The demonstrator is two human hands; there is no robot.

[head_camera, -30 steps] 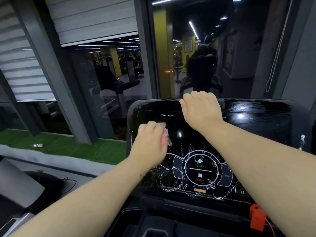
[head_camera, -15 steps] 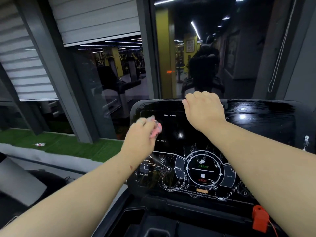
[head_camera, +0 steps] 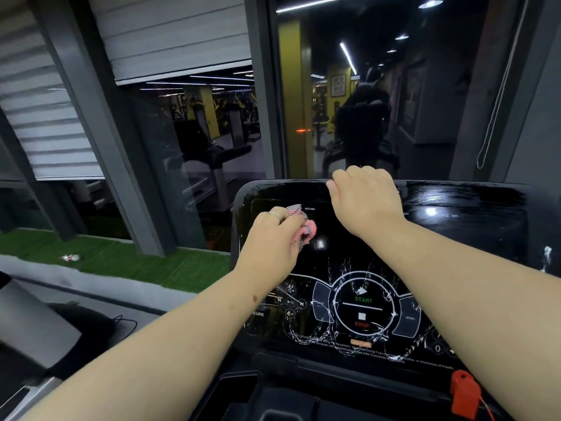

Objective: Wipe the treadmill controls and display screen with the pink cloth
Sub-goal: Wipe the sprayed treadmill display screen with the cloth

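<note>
The black glossy treadmill console (head_camera: 455, 232) fills the lower right of the head view. Its dark display screen (head_camera: 340, 235) sits above the round control dial (head_camera: 362, 309) marked START and STOP, which is streaked with white smears. My left hand (head_camera: 273, 241) grips the bunched pink cloth (head_camera: 306, 229) and presses it on the upper left of the screen. My right hand (head_camera: 367, 199) has its fingers curled over the console's top edge, near the middle.
A red safety clip (head_camera: 464, 393) hangs at the console's lower right. A tray recess (head_camera: 239, 390) lies below the controls. Window glass and a grey pillar (head_camera: 103, 141) stand right behind the console. Green turf (head_camera: 121, 262) and a neighbouring machine lie to the left.
My left hand with the cloth has moved up the screen's left side from beside the dial, then slightly right. My right hand has kept its hold on the top edge.
</note>
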